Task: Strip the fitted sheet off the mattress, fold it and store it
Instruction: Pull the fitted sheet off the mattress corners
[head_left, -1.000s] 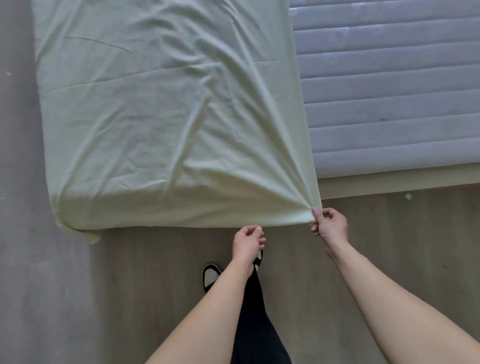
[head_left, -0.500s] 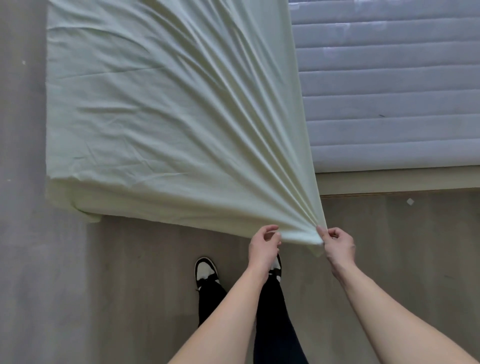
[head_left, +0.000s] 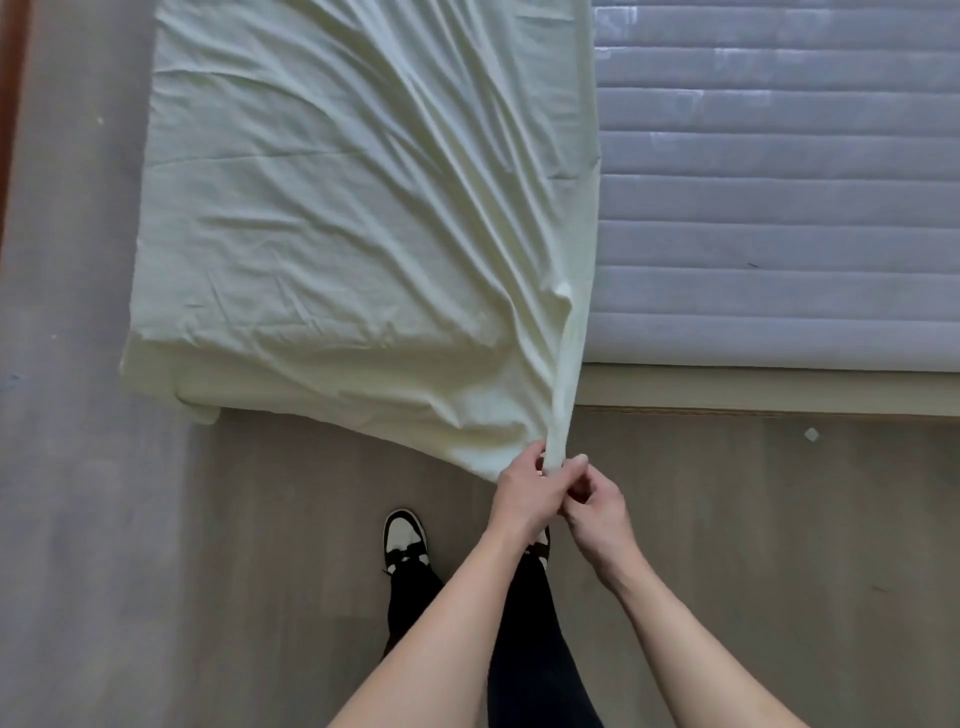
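Currently both hands meet at one gathered corner of the sheet (head_left: 363, 249). My left hand (head_left: 524, 493) has its fingers curled round the bunched fabric, and my right hand (head_left: 592, 506) touches it from the other side, fingers curled in against the same bunch; whether the right hand itself pinches cloth is partly hidden by the left. Below the hands are my legs and one shoe (head_left: 406, 538) on the wood floor (head_left: 260, 571).

From the grip, the corner rises in a taut rope of folds toward the bed. This corner is off the mattress (head_left: 779, 208): the quilted grey surface is bare on the whole right side, and a pale bed base (head_left: 753, 387) shows along its near edge. The sheet lies over the left part of the bed, creased in a fan that runs to my hands. Its near left corner hangs loose over the edge. The far end is out of view, so I cannot tell whether the far corners are released.

Status, as judged: stripping is well under way but not complete. Remaining steps: pull the sheet fully clear, fold it, and store it. No storage place is visible.
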